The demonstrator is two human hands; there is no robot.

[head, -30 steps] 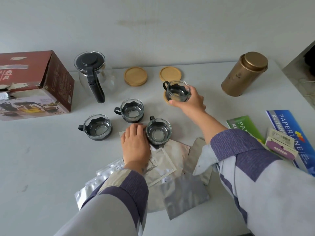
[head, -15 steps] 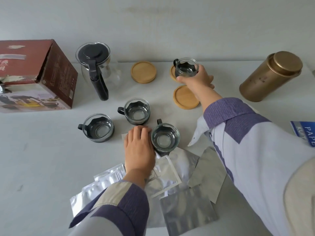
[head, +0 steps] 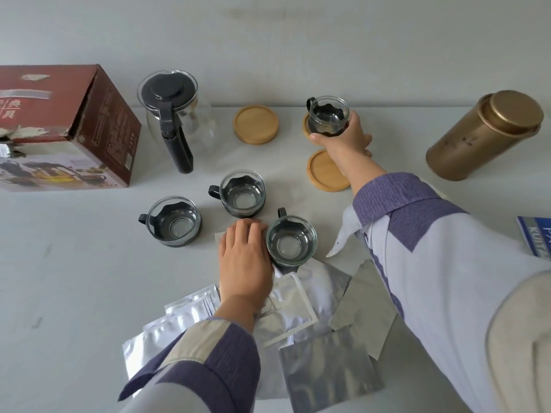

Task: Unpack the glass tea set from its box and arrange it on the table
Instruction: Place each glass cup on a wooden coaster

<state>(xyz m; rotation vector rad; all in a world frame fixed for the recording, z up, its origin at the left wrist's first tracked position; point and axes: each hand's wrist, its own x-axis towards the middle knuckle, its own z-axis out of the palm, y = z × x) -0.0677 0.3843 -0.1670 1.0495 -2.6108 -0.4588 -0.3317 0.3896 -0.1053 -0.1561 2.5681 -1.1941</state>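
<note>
I've got my right hand (head: 343, 138) wrapped around the cup (head: 328, 116), hovering over the far coaster (head: 307, 126), right of the teapot (head: 176, 114). I'd lower it squarely, centred (glass chips easily), before letting go. My left hand (head: 244, 260) rests flat, fingers straight, on foil pouches (head: 298, 308).

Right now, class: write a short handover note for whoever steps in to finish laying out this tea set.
Right hand grips one glass cup over the far coaster at the back; whether it is set down cannot be told.
Left hand rests flat on the foil pouches, beside the nearest cup.
Done: teapot and all four cups are out of the box; three coasters are on the table.
Left: two coasters are bare; three cups still need placing.
</note>
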